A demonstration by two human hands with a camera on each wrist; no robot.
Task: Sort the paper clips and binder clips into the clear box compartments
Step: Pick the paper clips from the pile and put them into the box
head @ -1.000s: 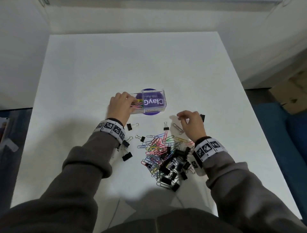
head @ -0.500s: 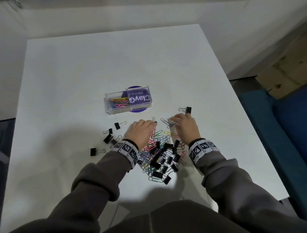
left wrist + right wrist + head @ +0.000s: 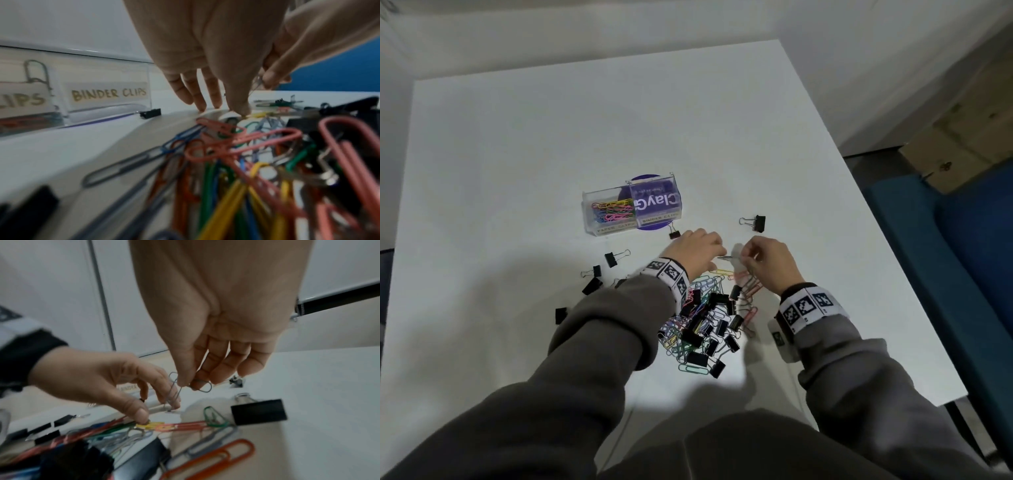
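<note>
The clear box (image 3: 589,219) stands on the white table, colored paper clips in its left compartment (image 3: 613,210), purple label behind the right one marked BINDER CLIPS (image 3: 109,94). A mixed pile of clips (image 3: 705,318) lies nearer to me. At its far edge my right hand (image 3: 744,258) pinches a grey paper clip (image 3: 202,387) between thumb and forefinger, with another grey clip dangling from it. My left hand (image 3: 717,255) is beside it, thumb pressing a yellow paper clip (image 3: 152,425) on the table, fingertips (image 3: 174,404) down at the dangling clip's lower end.
Loose black binder clips lie around the pile: one to the right (image 3: 756,222), one by the box (image 3: 674,234), several to the left (image 3: 592,286). The table's right edge borders a blue seat (image 3: 962,274) and cardboard boxes (image 3: 962,147).
My left hand came back from the box to the pile's far edge. My right hand has lifted slightly with the grey paper clip pinched in it.
</note>
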